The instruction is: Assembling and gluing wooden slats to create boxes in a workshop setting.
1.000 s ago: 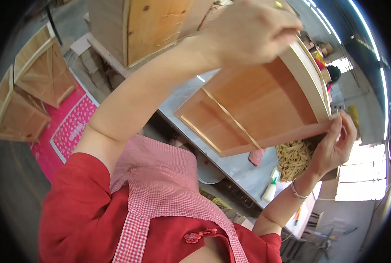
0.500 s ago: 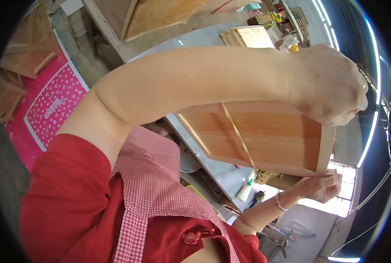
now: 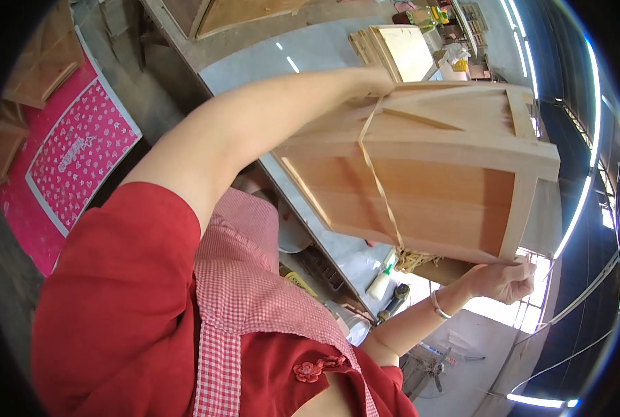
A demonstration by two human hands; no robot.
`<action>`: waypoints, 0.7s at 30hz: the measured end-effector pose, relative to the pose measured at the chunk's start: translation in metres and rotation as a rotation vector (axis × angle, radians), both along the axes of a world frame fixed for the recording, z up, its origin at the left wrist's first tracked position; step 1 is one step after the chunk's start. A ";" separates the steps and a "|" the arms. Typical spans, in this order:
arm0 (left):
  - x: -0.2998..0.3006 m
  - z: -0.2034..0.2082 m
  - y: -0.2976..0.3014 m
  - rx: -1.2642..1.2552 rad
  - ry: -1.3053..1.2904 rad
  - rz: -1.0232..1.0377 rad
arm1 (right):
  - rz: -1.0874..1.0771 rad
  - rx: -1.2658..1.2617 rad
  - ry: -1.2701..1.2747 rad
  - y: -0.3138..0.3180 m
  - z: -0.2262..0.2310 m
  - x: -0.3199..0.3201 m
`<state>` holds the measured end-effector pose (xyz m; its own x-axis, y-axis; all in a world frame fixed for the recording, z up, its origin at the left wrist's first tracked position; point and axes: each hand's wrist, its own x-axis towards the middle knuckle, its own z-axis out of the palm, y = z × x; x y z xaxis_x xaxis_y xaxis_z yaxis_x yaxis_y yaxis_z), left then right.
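A pale wooden box-like frame (image 3: 428,201) with several raised edges stands on the bench in front of me. A thin cream strap (image 3: 369,163) runs around it, across its top and down the side panel. My left hand (image 3: 376,81) is at the box's far top edge, where the strap goes over; its fingers are hidden or blurred. Close to the box's lower right corner is my right hand (image 3: 501,281), with a bangle on its wrist. Its fingers are curled closed, and what they hold, if anything, is too small to make out.
A grey workbench (image 3: 254,59) carries stacked wooden panels (image 3: 403,52). Beside the box are a white bottle with a green cap (image 3: 381,281), a dark cylinder (image 3: 395,300) and a bundle of cream straps (image 3: 414,260). A pink patterned sheet (image 3: 80,149) lies at left.
My left hand, closed in front of the box's right end, has moved left to its far top edge, uncovering the top. My right hand stays by the lower corner, still curled.
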<state>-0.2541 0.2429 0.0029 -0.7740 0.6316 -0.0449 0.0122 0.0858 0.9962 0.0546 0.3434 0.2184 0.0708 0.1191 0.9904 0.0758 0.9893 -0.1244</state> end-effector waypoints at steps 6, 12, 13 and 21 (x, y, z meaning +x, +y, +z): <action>-0.006 0.017 -0.037 0.168 0.143 0.139 | 0.169 -0.006 -0.046 -0.010 0.002 -0.007; 0.067 0.048 -0.123 -0.133 -0.113 -0.170 | 0.168 0.017 -0.040 0.003 0.003 0.003; 0.073 0.037 -0.121 -0.044 -0.135 -0.234 | 0.213 0.011 -0.046 0.002 0.002 0.000; 0.077 0.048 -0.117 -0.038 0.552 0.082 | 0.178 0.076 -0.055 0.017 0.004 0.000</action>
<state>-0.1774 0.1259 0.0507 -0.7356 0.5741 0.3596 0.5233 0.1445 0.8398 0.0548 0.3606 0.2227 0.0007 0.0493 0.9988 -0.0963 0.9941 -0.0490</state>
